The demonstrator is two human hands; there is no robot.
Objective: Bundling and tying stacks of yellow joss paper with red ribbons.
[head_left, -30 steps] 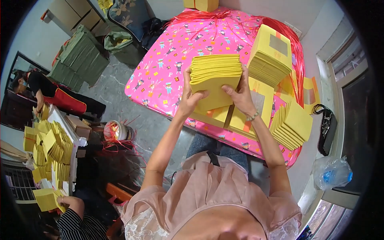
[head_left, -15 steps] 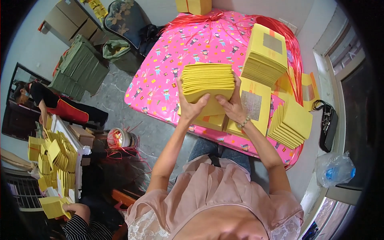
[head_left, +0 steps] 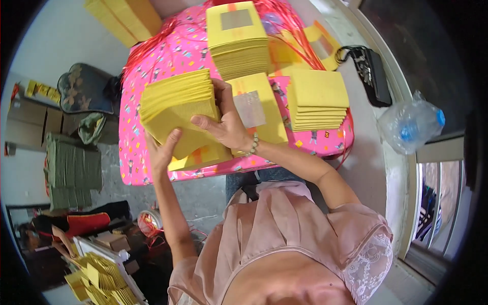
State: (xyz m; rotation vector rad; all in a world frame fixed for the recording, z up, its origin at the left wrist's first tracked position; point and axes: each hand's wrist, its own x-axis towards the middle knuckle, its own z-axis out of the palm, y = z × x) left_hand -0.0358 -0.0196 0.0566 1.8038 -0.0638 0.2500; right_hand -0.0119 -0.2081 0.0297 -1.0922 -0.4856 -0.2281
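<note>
Over the pink table's (head_left: 133,168) near-left corner, both hands clamp a thick stack of yellow paper sheets (head_left: 175,109): left hand (head_left: 161,152) propping from beneath, right hand (head_left: 226,127) pressing its side, keeping the sheets squared.

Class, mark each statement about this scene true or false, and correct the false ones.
1. Both hands hold a thick stack of yellow paper. True: the left hand supports it below, the right hand grips its side.
2. The table cover is plain blue. False: it is pink and patterned.
3. A clear plastic bottle lies to the person's right. True.
4. The right wrist is bare. False: it wears a beaded bracelet.
</note>
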